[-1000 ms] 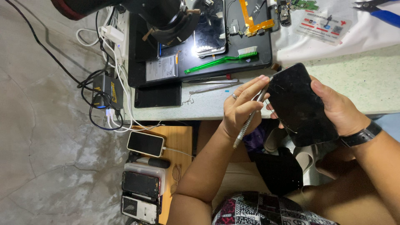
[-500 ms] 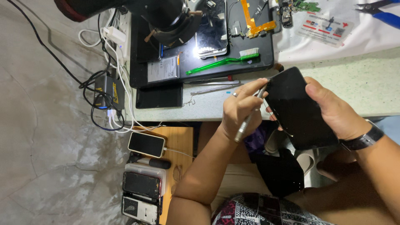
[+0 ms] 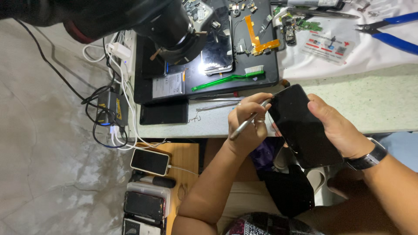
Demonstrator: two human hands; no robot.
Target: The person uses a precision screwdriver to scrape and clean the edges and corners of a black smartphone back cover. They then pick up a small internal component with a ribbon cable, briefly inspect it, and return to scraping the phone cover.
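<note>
The right hand point(image 3: 337, 126) held a black phone point(image 3: 305, 126) in a closed grip along its edge, screen side up, tilted, above the front edge of the pale speckled worktop point(image 3: 383, 104). The left hand point(image 3: 248, 124) was closed around a thin metal tool point(image 3: 248, 122), its tip touching the phone's upper left edge.

On the worktop behind lay a black mat point(image 3: 265, 69). It carried a green-handled brush point(image 3: 228, 78) with white bristles, an orange flex strip point(image 3: 257, 39), a dark phone panel point(image 3: 217, 52) and a grey rectangular battery pack point(image 3: 167, 85) bearing a small label; the print was too small to tell. A black microscope barrel point(image 3: 170, 26) hung over the mat. To the right, a white sheet point(image 3: 370, 48) held a white card point(image 3: 328, 45) with red and dark marks, a small green circuit board point(image 3: 305, 24) and blue-handled pliers point(image 3: 392, 30).

On a wooden stand point(image 3: 183, 174) at the lower left rested a white-edged phone point(image 3: 150, 162) on a white cable, just beside a clear box point(image 3: 146, 204) holding dark phones.
</note>
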